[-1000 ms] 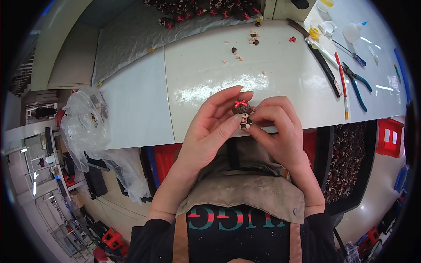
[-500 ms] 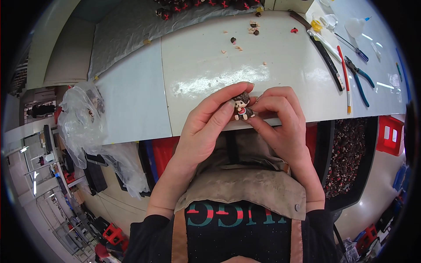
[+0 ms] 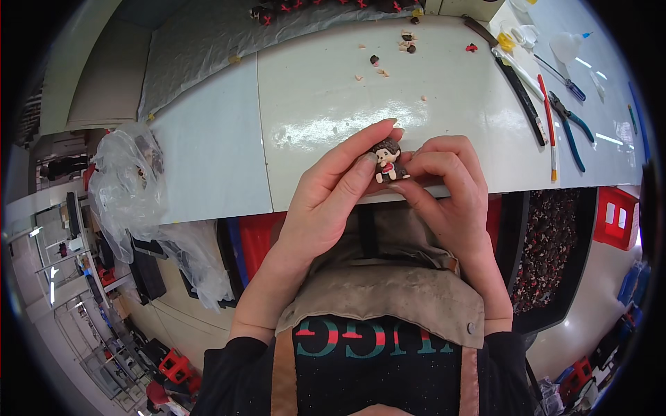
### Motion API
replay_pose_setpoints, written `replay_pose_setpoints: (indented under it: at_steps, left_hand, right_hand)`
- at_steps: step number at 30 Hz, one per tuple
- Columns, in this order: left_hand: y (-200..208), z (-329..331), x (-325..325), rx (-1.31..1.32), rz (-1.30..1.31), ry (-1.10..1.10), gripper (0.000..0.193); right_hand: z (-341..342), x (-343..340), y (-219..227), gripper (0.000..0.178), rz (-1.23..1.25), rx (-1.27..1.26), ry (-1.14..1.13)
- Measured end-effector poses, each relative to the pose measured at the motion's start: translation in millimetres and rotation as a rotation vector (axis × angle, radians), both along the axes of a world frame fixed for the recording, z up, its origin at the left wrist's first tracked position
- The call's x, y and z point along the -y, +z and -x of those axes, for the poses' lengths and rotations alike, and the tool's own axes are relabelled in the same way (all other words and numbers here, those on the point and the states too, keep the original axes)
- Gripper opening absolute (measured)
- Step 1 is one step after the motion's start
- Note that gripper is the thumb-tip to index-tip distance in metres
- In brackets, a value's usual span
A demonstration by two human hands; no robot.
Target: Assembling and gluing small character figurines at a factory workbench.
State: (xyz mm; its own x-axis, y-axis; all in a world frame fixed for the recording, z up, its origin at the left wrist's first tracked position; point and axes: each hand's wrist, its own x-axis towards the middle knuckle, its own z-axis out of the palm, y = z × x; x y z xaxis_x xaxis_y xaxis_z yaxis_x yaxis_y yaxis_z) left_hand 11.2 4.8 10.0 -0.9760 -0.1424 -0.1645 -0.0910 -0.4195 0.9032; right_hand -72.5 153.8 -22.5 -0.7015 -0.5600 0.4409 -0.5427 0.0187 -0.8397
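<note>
nearest the camera is a dark top under a worn tan apron (image 3: 388, 291), with both forearms coming up from it. the left hand (image 3: 326, 201) and the right hand (image 3: 447, 187) meet just over the near edge of the white table (image 3: 319, 104). both hands are closed in a pinch on a small monkey figure (image 3: 387, 161) with brown hair, a pale face and a red bib; the left fingers (image 3: 361, 149) press it from the left and above, the right fingers (image 3: 423, 163) from the right and below. the figure is upright, held in the air between the fingertips, not resting on the table.

to the left, a crumpled clear plastic bag (image 3: 132, 187) hangs by the table's edge. to the right, below the table, a dark bin (image 3: 548, 243) holds many small brown and red pieces.

farther out on the table lie scattered small bits (image 3: 378, 66). along the right side are a red pencil (image 3: 547, 114), a black strip (image 3: 517, 83) and blue-handled pliers (image 3: 572, 125), side by side. at the far edge a grey sheet (image 3: 208, 41) carries a row of small dark figures (image 3: 312, 7).
</note>
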Motion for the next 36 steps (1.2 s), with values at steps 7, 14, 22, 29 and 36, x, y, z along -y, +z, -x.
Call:
replay_pose_setpoints:
  at_steps: [7, 14, 22, 29, 36]
  left_hand:
    - [0.7, 0.0, 0.4, 0.02, -0.011, 0.008, 0.038]
    - [1.6, 0.2, -0.1, 0.067, 0.003, 0.029, 0.037]
    - [-0.2, 0.8, -0.6, 0.036, 0.029, 0.03, 0.036]
    - [-8.9, -2.2, 0.6, -0.116, 0.007, 0.071, 0.032]
    - [-7.5, -1.3, -1.0, -0.113, -0.039, 0.049, 0.034]
  right_hand:
    - [0.2, 1.4, 1.5, 0.025, 0.025, 0.022, -0.029]
    - [0.9, -0.9, 2.6, 0.025, 0.009, 0.06, -0.007]
    - [1.5, -1.7, 3.0, 0.025, 0.004, 0.025, -0.008]
    - [2.8, -3.2, 3.1, 0.036, 0.012, -0.008, 0.01]
    - [1.3, -2.2, -0.5, 0.042, 0.012, -0.009, -0.024]
